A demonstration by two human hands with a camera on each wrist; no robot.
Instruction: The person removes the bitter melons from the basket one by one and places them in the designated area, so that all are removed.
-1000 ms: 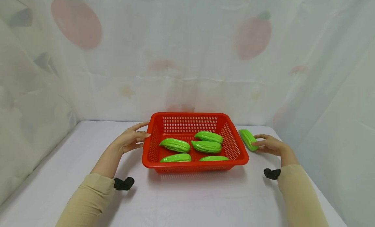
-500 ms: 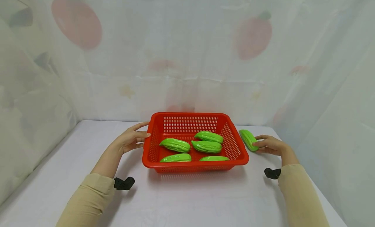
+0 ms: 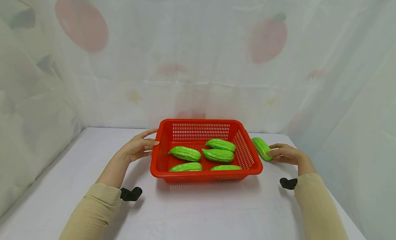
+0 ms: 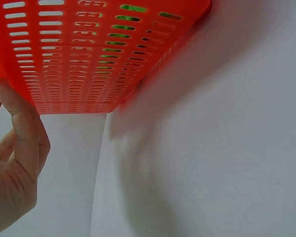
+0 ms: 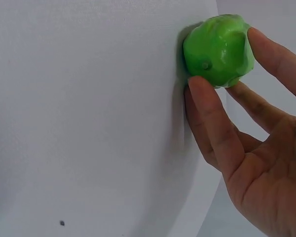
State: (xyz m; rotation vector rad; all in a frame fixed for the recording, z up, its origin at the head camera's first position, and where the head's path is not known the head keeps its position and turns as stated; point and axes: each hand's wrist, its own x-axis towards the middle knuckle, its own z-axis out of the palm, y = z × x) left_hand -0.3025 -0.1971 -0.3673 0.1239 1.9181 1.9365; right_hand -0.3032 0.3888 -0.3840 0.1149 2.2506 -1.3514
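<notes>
While right hand (image 3: 286,154) pinches gourd (image 3: 261,149), long axis angled away leftward, left hand (image 3: 135,147) gripping basket (image 3: 206,173).

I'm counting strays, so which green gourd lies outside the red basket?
The green gourd on the white table that the right hand touches; the other five gourds in view all lie inside the red basket.

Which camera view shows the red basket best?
The head view: it shows nearly the whole red basket, inside included. The left wrist view shows only a slotted part of it, close up; the right wrist view shows none.
</notes>
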